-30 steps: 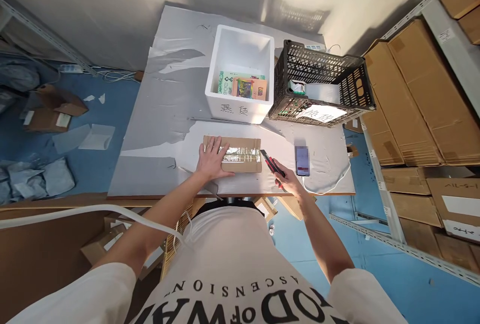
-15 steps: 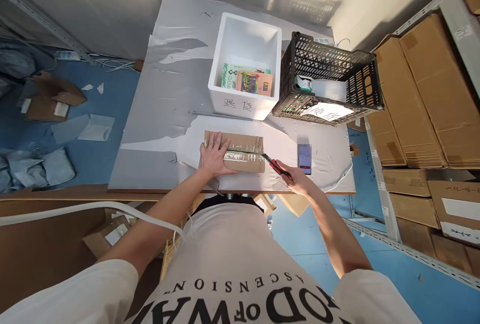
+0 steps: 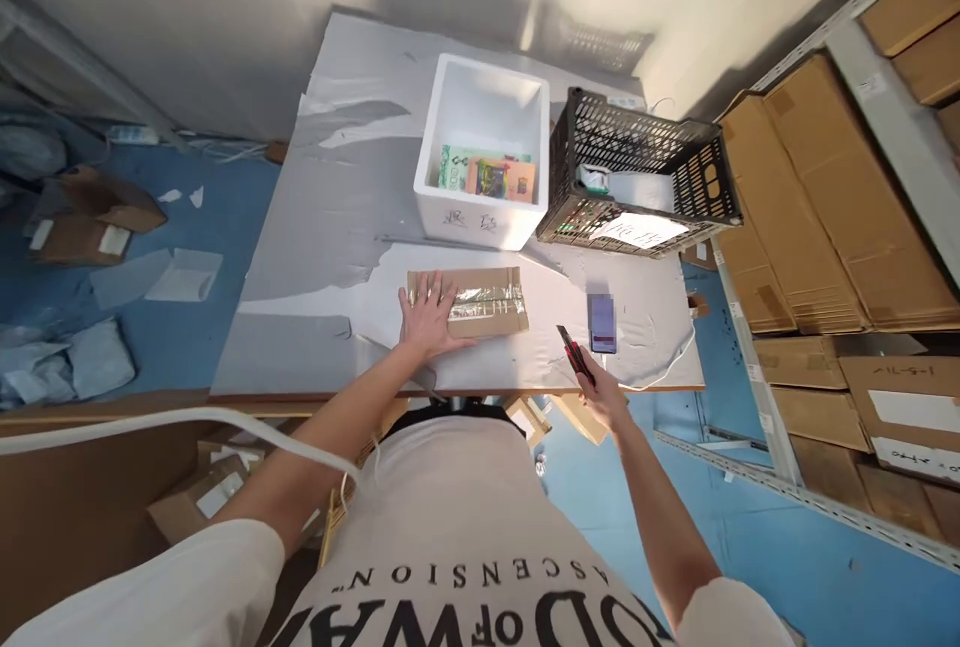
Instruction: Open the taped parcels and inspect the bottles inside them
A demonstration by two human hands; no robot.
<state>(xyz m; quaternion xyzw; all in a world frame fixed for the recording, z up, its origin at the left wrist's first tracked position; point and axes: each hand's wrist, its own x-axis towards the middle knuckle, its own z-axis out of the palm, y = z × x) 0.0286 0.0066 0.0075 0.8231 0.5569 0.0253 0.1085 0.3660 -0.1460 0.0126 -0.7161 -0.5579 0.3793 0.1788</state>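
Through my camera, my left hand (image 3: pixel 429 320) lies flat, fingers spread, on the taped box (image 3: pixel 491 297) on the table (image 3: pixel 289 262), and my right hand (image 3: pixel 601 393) grips the knife (image 3: pixel 576 355). If I swing too fast, the knife could nick those fingers or scratch the phone (image 3: pixel 602 324).

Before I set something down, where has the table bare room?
Widest: the table left of the white box and the carton. Smaller: between carton and phone, though the knife points into it. Crowded: the back right, where white box and black crate stand close together.
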